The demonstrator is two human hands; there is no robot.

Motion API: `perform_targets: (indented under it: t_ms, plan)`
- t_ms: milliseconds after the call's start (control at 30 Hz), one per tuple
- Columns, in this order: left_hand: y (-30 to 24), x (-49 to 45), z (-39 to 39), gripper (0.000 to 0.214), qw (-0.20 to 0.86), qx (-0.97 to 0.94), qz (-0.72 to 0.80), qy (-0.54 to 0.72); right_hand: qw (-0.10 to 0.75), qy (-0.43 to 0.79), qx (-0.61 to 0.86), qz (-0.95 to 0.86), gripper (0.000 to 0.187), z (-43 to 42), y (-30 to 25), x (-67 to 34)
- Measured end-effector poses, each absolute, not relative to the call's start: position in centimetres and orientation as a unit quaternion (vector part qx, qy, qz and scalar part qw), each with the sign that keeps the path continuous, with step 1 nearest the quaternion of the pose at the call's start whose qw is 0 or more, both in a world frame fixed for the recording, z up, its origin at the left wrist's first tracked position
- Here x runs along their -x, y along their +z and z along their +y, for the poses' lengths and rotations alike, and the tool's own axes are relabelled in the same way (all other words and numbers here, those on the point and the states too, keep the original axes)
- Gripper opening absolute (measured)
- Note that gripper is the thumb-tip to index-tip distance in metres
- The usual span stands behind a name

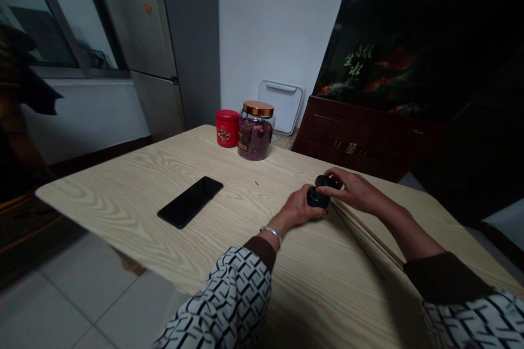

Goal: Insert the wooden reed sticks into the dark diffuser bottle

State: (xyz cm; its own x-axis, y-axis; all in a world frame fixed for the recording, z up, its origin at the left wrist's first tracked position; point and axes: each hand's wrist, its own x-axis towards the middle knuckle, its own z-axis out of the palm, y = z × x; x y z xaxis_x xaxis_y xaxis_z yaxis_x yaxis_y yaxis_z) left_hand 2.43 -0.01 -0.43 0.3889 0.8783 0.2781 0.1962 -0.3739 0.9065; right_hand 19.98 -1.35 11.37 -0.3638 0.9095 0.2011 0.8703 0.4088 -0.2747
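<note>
My left hand (pixel 301 206) is closed round a small, dark, glossy round jar (pixel 318 198) low over the table. My right hand (pixel 352 188) is at the far side of the jar, fingers closed on a dark round lid (pixel 325 180). The lid is tilted and sits just above and behind the jar; whether the two touch, I cannot tell. Long thin brown sticks (pixel 368 233) run from beside the jar towards my right sleeve. Their ends are partly hidden by my right hand and forearm.
A black phone (pixel 190 202) lies on the pale wooden table (pixel 241 218) at the left. Towards the back edge stand a red canister (pixel 228 128) and a glass jar (pixel 254 136) of dried purple-red contents with a copper-coloured lid. Beyond are a fridge (pixel 194 49) and a fish tank (pixel 380 60).
</note>
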Motion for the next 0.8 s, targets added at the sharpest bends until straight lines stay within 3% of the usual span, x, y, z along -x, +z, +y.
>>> perform_targets:
  t_ms: [233,467,600,700,800]
  plan:
    - [-0.5,-2.5,0.0,0.067,0.415,-0.722,0.376,0.407,0.085,0.071,0.531,-0.840,0.065,-0.2,11.7,-19.4]
    - [-0.2,-2.5,0.0,0.070,0.431,-0.715,0.378,0.399,0.091,0.119,0.501,-0.852,0.086,-1.9,12.3,-20.1]
    - [-0.2,-2.4,0.0,0.070,0.428,-0.713,0.374,0.411,0.070,0.109,0.454,-0.882,0.073,-2.3,13.2,-20.3]
    - [-0.4,-2.5,0.1,0.069,0.425,-0.716,0.372,0.410,0.014,0.024,0.519,-0.854,0.061,-2.3,13.8,-19.4]
    - [-0.7,-2.6,0.1,0.069,0.432,-0.714,0.372,0.407,-0.033,-0.036,0.594,-0.803,0.075,-2.6,13.9,-18.9]
